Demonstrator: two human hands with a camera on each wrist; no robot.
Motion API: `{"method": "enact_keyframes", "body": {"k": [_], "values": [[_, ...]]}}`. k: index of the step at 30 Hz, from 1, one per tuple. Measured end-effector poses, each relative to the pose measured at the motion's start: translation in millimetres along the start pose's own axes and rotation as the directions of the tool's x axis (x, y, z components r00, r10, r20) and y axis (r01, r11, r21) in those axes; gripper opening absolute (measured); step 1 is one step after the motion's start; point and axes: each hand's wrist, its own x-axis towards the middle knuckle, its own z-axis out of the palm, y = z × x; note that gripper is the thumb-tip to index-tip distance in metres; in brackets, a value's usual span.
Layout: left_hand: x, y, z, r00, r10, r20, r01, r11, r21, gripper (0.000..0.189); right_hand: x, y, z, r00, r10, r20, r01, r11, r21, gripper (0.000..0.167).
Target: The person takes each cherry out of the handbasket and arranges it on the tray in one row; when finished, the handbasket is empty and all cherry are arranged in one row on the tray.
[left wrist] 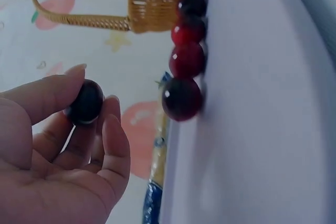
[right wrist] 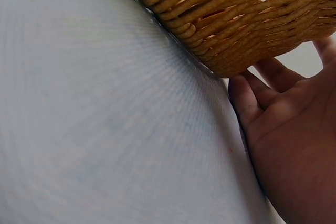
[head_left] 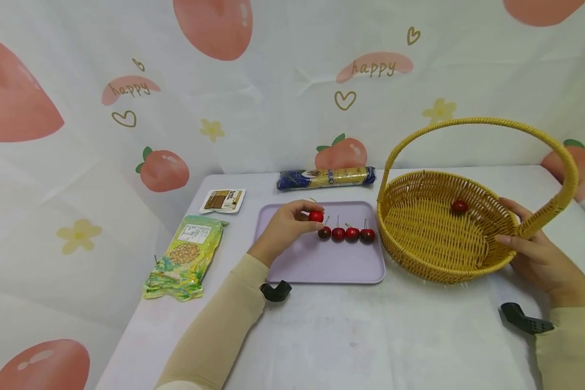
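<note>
My left hand (head_left: 287, 225) pinches a red cherry (head_left: 316, 216) between thumb and fingers, over the lilac tray (head_left: 322, 265). In the left wrist view that cherry (left wrist: 85, 103) looks dark and is raised off the tray. Several cherries with stems stand in a row on the tray, the nearest dark cherry (head_left: 324, 233) just right of the held one. My right hand (head_left: 541, 260) grips the right side of the yellow wicker basket (head_left: 434, 265), thumb over the rim and fingers outside along the wall. One cherry (head_left: 460, 206) lies inside the basket.
Behind the tray lies a blue and yellow packet (head_left: 326, 178). On the left are a small white packet (head_left: 222, 201) and a green-yellow bag (head_left: 185, 257). The basket's tall handle (head_left: 478, 121) arches over it. A printed cloth (head_left: 273, 108) hangs behind the table.
</note>
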Motion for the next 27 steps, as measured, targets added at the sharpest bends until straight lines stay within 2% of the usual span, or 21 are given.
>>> {"method": "enact_keyframes", "body": {"k": [4, 8, 11, 18, 23, 27], "values": [[-2.4, -12.1, -3.8, 0.997, -0.022, -0.075, 0.022, 1.0, 0.008, 0.036, 1.7, 0.7, 1.2, 1.0, 0.023, -0.017, -0.023, 1.0, -0.011, 0.077], [-2.2, -24.1, -6.0, 0.992, -0.031, -0.121, 0.037, 0.998, 0.049, 0.032, 2.2, 2.4, 0.2, 1.0, -0.009, -0.015, 0.008, 1.0, -0.023, 0.077], [-1.4, -30.6, -6.8, 0.992, -0.021, -0.121, 0.03, 0.996, 0.079, 0.032, 0.8, 4.1, -0.4, 1.0, -0.026, -0.012, 0.026, 0.999, -0.035, 0.077], [2.7, -45.4, -6.1, 0.996, 0.012, -0.094, 0.0, 0.992, 0.124, 0.031, -4.4, 4.5, -0.4, 0.999, 0.014, -0.049, -0.016, 0.999, -0.043, 0.078], [2.1, -46.0, -4.1, 0.994, 0.043, -0.096, -0.024, 0.983, 0.184, 0.031, -3.2, 3.4, 0.8, 0.999, 0.008, -0.046, -0.01, 0.999, -0.054, 0.076], [1.7, -48.2, -3.5, 0.995, 0.039, -0.094, -0.019, 0.978, 0.206, 0.03, -2.4, 3.0, 1.7, 0.999, 0.025, -0.048, -0.028, 0.998, -0.055, 0.076]]}}
